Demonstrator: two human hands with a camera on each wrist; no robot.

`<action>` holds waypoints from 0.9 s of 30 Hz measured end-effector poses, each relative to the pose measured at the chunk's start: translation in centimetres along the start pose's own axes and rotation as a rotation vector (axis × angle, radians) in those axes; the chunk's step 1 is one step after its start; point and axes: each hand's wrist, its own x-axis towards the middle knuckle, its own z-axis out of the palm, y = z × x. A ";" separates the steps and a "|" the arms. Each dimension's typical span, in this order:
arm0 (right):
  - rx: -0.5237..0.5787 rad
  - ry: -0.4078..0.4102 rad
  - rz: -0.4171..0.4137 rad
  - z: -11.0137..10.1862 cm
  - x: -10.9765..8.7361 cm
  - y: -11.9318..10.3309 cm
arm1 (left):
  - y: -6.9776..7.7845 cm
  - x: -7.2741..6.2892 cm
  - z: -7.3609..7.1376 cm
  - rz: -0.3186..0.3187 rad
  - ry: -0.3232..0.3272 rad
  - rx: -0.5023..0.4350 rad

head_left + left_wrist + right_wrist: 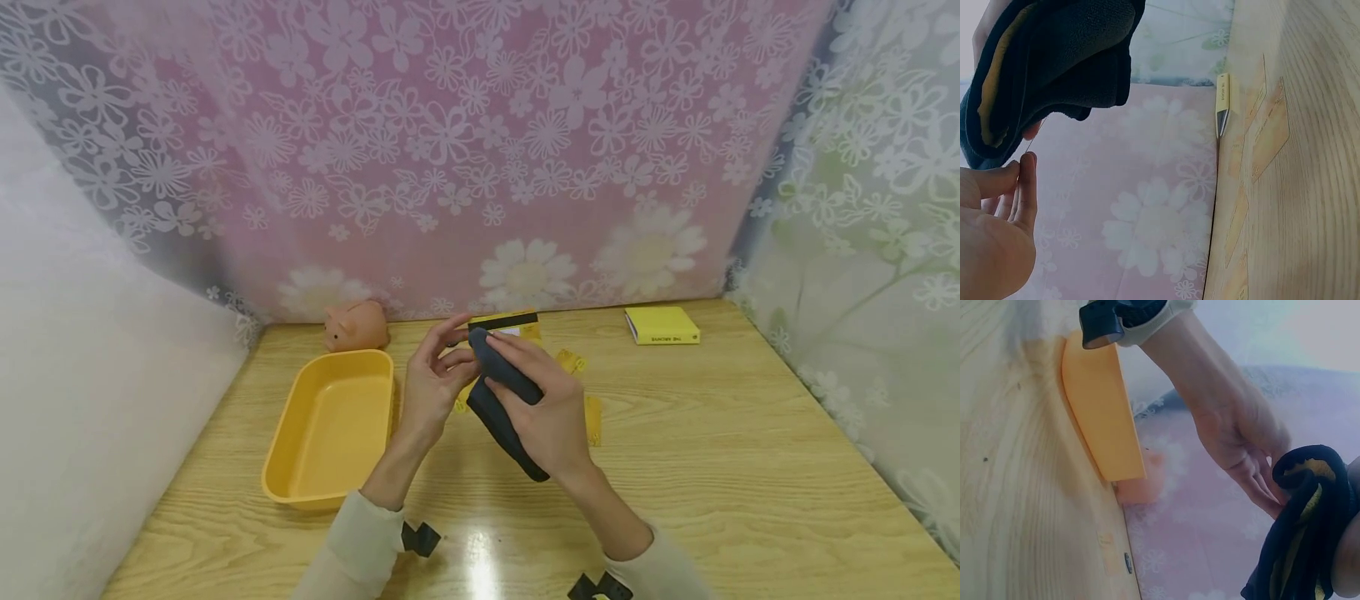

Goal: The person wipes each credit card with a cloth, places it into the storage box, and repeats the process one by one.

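My right hand (551,417) grips a folded dark blue cloth (506,367), fingers over its top and thumb on the near side. Yellow shows between the cloth's dark-edged folds in the left wrist view, where its surface looks fuzzy. Beside it on the left is my left hand (435,379), with thumb and index fingertips pinched together. From that pinch, a thin thread-like strand (1035,136) runs up towards the cloth. Behind both hands, yellow paper-like pieces (594,421) lie flat on the table, partly hidden. One yellow piece with a black stripe (517,321) lies near the back edge.
A yellow-orange tray (272,454) stands on the wooden table (750,467) to the left. Behind it sits a pink piggy bank (360,325). A small yellow book (663,325) lies at the back right. Floral curtains (480,150) hang behind the table.
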 end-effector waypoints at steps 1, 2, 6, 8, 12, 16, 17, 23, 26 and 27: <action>-0.003 -0.004 0.000 0.1 -0.1 0.0 | 0.0 0.0 0.0 0.004 -0.004 -0.002; -0.006 -0.009 0.001 0.2 -0.1 0.0 | 0.1 0.0 0.1 0.009 -0.008 -0.002; -0.035 -0.004 0.015 0.2 -0.2 0.1 | 0.2 -0.1 0.3 0.025 -0.012 0.023; -0.048 0.004 0.022 0.1 -0.2 0.2 | 0.2 -0.1 0.3 0.026 -0.009 0.035; -0.071 0.022 0.024 -0.3 0.0 0.4 | 0.2 0.0 0.3 0.027 0.001 0.067; -0.081 0.044 0.024 -0.8 0.3 0.8 | 0.2 0.0 0.2 0.030 0.002 0.075; -0.078 0.052 0.027 -0.9 0.4 0.9 | 0.2 0.0 0.1 0.031 0.002 0.071; -0.072 0.090 0.057 -1.7 0.8 1.5 | 0.2 -0.1 0.0 0.026 0.012 0.044; -0.072 0.113 0.070 -2.3 1.0 1.7 | 0.2 -0.1 0.0 0.025 0.012 0.023; -0.076 0.122 0.073 -2.5 1.1 1.7 | 0.3 -0.1 0.0 0.025 0.012 0.014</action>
